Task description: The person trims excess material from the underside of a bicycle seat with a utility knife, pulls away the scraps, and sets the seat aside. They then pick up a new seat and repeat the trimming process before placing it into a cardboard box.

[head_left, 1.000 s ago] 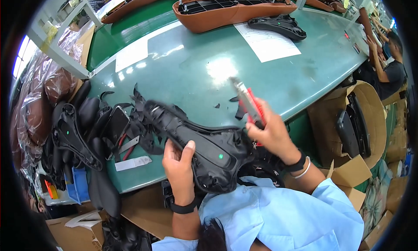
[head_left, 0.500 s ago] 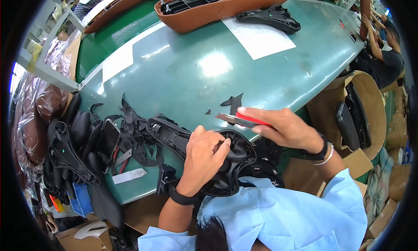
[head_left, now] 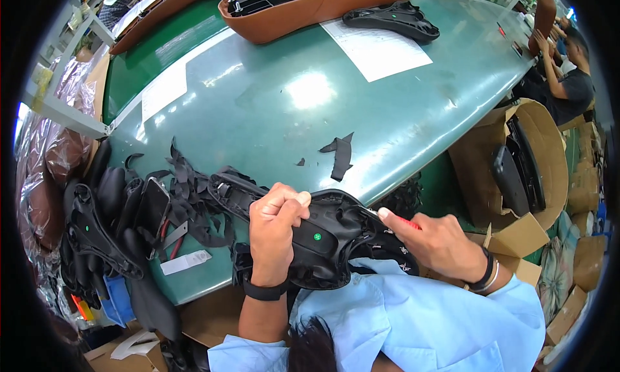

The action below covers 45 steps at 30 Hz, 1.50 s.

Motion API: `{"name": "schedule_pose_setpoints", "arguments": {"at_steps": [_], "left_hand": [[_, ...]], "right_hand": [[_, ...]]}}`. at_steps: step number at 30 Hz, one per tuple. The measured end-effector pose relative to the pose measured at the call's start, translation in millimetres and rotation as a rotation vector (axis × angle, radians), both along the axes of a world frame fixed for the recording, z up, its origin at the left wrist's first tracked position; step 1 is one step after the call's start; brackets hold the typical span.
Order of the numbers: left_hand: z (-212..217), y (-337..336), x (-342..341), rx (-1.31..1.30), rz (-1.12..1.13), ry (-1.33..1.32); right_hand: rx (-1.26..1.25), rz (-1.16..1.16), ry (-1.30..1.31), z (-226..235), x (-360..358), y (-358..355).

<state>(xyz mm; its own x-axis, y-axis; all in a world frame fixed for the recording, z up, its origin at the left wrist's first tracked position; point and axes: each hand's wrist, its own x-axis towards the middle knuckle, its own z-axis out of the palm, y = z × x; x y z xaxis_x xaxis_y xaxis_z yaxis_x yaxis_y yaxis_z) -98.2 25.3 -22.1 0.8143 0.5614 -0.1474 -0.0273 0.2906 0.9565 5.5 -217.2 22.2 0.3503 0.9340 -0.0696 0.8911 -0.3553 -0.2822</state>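
Observation:
A black plastic saddle shell with a green dot lies upside down at the near edge of the green table. My left hand grips its upper rim, fingers curled over the edge. My right hand holds a red-handled tool against the shell's right side; the tool's tip is hidden by the shell and my fingers. Black fabric trimmings spread from the shell's left end.
Several black saddle shells are piled at the left. A black scrap lies mid-table beside a white sheet. Brown saddles sit at the far edge. Cardboard boxes stand right; another person sits beyond.
My right hand has come down from above the table to the shell's right side with the tool. My left hand shifted up onto the shell's rim.

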Motion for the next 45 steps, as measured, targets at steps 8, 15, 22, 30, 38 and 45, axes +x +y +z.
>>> {"name": "schedule_pose_setpoints", "arguments": {"at_steps": [8,15,22,30,38,45], "left_hand": [[2.4,1.5,-6.6,0.506,-0.243,0.089],[-3.4,0.4,-4.8,0.102,-0.071,0.012],[-7.5,3.5,-6.7,-0.067,-0.007,-0.132],[4.8,-32.9,19.9,0.422,-0.822,-0.577],[21.0,-27.9,12.8,1.293,-0.053,0.167],[4.3,-19.1,29.7,0.950,-0.361,0.053]], "right_hand": [[0.283,-0.035,0.164,-0.9,32.8,18.5],[0.109,0.112,0.008,7.6,39.3,26.4],[0.001,-0.103,0.030,5.0,-11.2,-7.1],[0.095,-0.116,-0.042,-8.8,-1.7,9.6],[0.061,-0.044,0.064,3.0,31.0,15.1],[0.258,0.027,0.337,-22.4,51.2,12.2]]}}
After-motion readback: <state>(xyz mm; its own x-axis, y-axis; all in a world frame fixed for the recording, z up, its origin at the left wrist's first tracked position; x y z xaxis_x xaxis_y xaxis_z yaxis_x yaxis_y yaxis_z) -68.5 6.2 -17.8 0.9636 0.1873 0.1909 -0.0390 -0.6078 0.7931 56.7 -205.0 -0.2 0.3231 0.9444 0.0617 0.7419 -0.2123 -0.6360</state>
